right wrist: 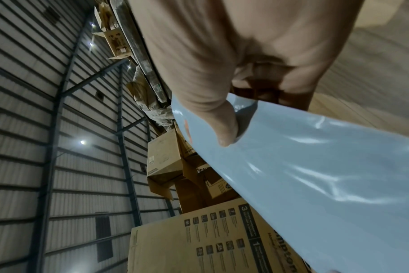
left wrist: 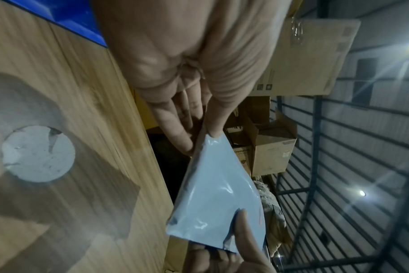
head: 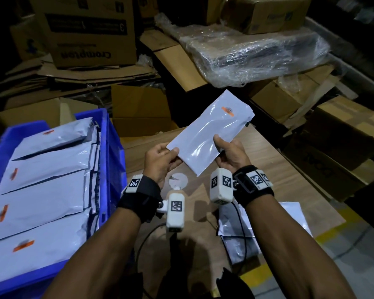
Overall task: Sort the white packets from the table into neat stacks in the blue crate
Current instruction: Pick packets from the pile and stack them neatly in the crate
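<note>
1. Largest in my head view is the heap of brown cardboard boxes (head: 89, 31) filling the background, with a flat bundle wrapped in clear plastic film (head: 253, 55) lying on top of them to the right.
2. Next I see the blue plastic crate (head: 113, 147) at the left, its side wall touching the table edge. Inside it, flat white plastic packets with orange labels (head: 41, 190) lie overlapping in a row, and more stand on edge along the right wall.
3. The light wood-grain table (head: 268, 160) sits in front of me, with a round white patch (head: 178, 180) on its surface between my wrists.
4. A few more white plastic packets (head: 235, 225) lie loose on the table at the near right, partly hidden under my right forearm.
5. I hold 1 glossy white rectangular packet (head: 209, 134) in the air above the table, tilted, its orange label (head: 227, 110) at the far end. It is well clear of the crate.
6. My left hand (head: 160, 160) pinches the packet's near left corner, thumb on top, fingers underneath.
7. My right hand (head: 230, 153) grips the near right edge, thumb pressed on the top face, fingers curled beneath.
8. Smallest, the white camera blocks with black square markers (head: 176, 209) strapped at both wrists.
</note>
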A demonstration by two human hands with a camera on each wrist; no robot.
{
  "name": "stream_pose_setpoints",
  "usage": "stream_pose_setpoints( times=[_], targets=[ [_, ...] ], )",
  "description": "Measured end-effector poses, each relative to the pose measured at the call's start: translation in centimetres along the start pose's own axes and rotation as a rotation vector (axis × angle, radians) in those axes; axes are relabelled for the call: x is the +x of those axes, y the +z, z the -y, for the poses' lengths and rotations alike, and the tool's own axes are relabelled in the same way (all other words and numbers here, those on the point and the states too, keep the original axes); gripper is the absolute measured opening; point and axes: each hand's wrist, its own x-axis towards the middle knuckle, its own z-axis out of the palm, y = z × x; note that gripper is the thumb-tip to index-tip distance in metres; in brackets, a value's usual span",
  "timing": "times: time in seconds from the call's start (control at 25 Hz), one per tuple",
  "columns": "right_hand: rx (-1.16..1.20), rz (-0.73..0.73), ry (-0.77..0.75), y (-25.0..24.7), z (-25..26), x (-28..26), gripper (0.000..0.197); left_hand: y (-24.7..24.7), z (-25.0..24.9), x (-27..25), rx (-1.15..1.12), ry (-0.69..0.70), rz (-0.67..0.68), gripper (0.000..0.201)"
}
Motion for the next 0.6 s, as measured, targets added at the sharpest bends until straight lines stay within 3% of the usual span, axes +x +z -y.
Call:
stream_pose_setpoints(
  times=[0.2, 0.36, 0.48, 0.6],
  targets=[
    [-0.035, -0.008, 0.026, 0.1, -0.5, 0.0, 0.037, -1.3, -0.3, -0.2, -0.015, -0.006, -0.031, 0.010],
    [-0.170, 0.004, -0.024, -0.1, -0.8, 0.1, 0.036, -1.7, -0.8, 0.2, 0.237, 0.074, -0.091, 0.017],
    [-0.407, 0.087, -0.012, -0.3, -1.2, -0.4, 0.034, -1.1, -2.4, 0.9, 0.438, 0.139, -0.002, 0.036],
    [-0.640, 0.207, 0.034, -0.2, -1.9, -1.0, 0.035, -0.3, -4.6, 1.9, 0.420, 0.122, 0.114, 0.043]
  ],
)
